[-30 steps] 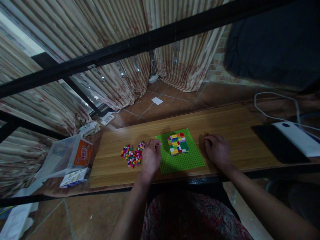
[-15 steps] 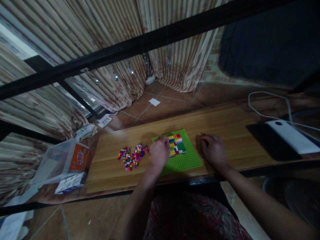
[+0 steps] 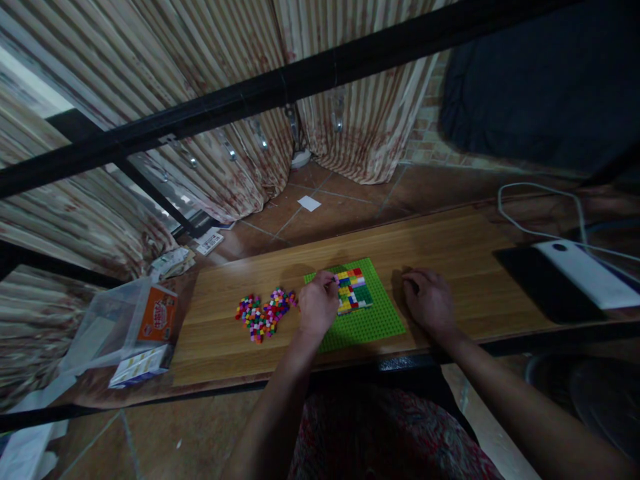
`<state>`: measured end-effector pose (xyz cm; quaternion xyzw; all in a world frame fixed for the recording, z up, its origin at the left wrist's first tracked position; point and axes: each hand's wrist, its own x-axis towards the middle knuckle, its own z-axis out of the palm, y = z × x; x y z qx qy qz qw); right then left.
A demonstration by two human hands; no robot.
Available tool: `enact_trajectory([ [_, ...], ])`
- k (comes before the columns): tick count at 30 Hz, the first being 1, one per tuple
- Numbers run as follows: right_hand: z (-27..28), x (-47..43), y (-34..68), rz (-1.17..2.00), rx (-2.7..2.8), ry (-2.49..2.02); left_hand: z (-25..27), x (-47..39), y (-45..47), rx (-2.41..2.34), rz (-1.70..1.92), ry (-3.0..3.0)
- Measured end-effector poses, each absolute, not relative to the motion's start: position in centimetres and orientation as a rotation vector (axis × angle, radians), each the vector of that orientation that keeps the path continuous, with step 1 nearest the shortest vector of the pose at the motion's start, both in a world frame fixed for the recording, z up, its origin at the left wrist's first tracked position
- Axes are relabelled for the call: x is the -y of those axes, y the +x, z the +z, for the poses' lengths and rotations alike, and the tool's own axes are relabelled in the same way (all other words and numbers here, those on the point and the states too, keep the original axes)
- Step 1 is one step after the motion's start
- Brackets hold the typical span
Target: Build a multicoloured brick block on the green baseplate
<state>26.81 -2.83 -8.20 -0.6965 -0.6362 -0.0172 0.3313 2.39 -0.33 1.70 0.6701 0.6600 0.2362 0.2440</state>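
A green studded baseplate lies on the wooden board, carrying a block of joined toy bricks in yellow, red, white, blue and green. Over the plate's left part is my left hand, thumb and forefinger pinched on a small dark toy brick at the left edge of the joined ones. Its palm hides part of the plate. Just right of the plate my right hand rests on the board, fingers curled in, with nothing seen in them. A pile of loose small bricks in many colours lies left of my left hand.
The wooden board spans a black-framed table. At its right end lie a black flat pad, a white device and a white cable. Left stand a clear plastic bin and a small box. A black bar crosses above.
My left hand has shifted slightly at the edge of the joined bricks, and a dark brick now shows at its fingertips. My right hand stays where it was.
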Motion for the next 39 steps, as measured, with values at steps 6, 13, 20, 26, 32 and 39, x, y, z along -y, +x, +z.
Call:
enact_trajectory([
  [6, -8.1, 2.9, 26.8, -0.037, 1.669, -1.823, 1.2, -0.2, 2.5, -1.775, 0.74, 1.732],
  [13, -8.4, 2.8, 26.9, -0.026, 1.671, -1.829, 0.1, -1.1, 2.4, -1.732, 0.814, 1.645],
  [20, -8.3, 2.8, 26.9, -0.053, 1.669, -1.823, -0.6, -1.5, 2.6, -1.699, 0.893, 1.546],
  [26, -8.6, 2.8, 27.0, -0.063, 1.688, -1.809, -0.1, -1.7, 2.9, -1.71, 0.888, 1.494],
  [32, -8.9, 2.7, 27.2, -0.108, 1.697, -1.781, -0.3, -1.2, 2.3, -1.624, 0.985, 1.492],
  [39, -8.9, 2.7, 27.4, -0.104, 1.718, -1.782, -1.1, 1.8, -4.0, -1.662, 1.108, 1.51],
])
